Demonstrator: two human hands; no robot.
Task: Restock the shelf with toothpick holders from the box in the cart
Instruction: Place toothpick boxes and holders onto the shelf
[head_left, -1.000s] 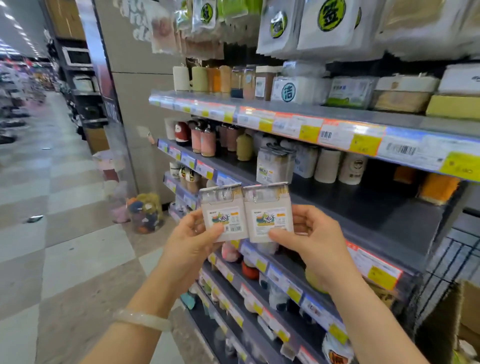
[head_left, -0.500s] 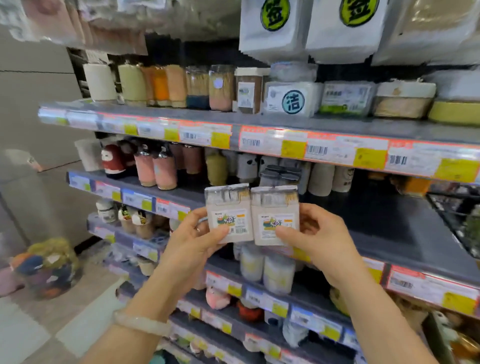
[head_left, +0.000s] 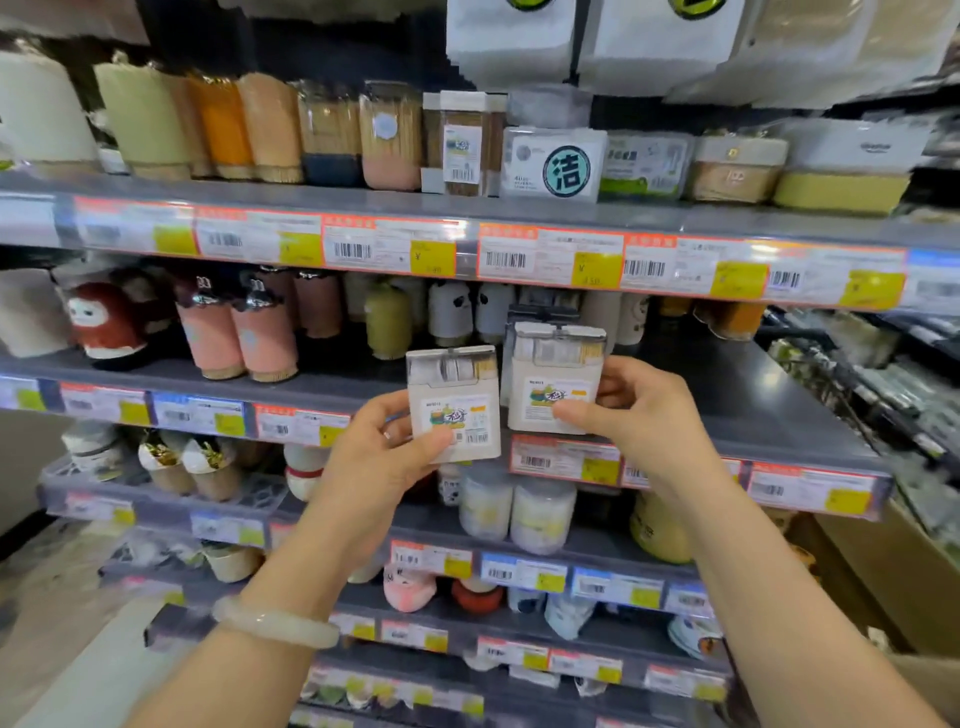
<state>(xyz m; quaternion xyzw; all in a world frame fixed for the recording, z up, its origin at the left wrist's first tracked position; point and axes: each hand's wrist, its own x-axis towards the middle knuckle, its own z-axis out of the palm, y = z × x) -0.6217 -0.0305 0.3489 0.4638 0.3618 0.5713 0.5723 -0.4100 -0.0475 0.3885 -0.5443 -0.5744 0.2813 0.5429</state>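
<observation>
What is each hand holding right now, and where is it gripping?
The left hand pinches one toothpick holder at its lower left corner; the right hand grips a second toothpick holder by its lower right side.

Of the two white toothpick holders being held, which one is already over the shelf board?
The one in the right hand: the right holder sits higher, above the shelf edge. The left holder, gripped by the left hand, is lower, in front of the price strip.
</observation>
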